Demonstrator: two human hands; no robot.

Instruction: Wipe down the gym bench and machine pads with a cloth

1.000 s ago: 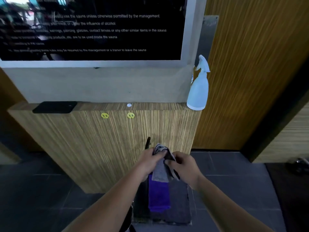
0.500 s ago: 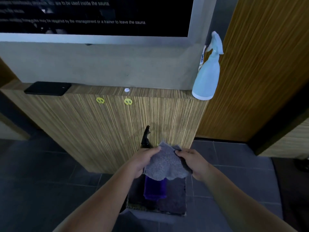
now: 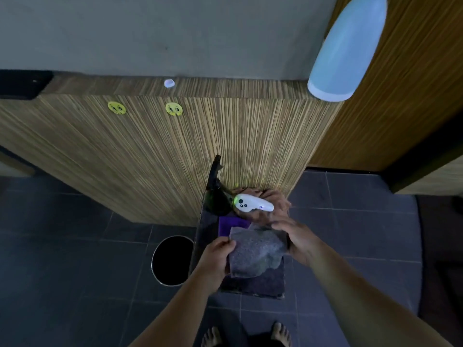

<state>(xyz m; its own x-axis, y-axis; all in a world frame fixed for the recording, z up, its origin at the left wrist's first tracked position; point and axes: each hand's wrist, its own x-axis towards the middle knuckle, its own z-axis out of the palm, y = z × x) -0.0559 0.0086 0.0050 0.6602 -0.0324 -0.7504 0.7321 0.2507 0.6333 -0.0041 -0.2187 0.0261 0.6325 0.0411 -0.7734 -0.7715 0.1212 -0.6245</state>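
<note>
Grey cloth (image 3: pixel 255 254) held spread betw. both hands, above dark cloth pile (image 3: pixel 260 286). L hand (image 3: pixel 217 259): fingers (image 3: pixel 226 244) curled, pinching cloth's left edge. R hand (image 3: pixel 299 242): fingers (image 3: pixel 279 225) bent over top-right edge, gripping it. Just beyond fingers: purple cloth (image 3: pixel 234 223), white controller (image 3: pixel 253 203), brown rag (image 3: pixel 276 197), dark spray bottle (image 3: pixel 216 196). Left of L fingers, on floor (image 3: pixel 75 246): round bin (image 3: pixel 172 260). Far beyond R fingers, up on wooden tabletop (image 3: pixel 250 85): pale spray bottle (image 3: pixel 345 51).
</note>
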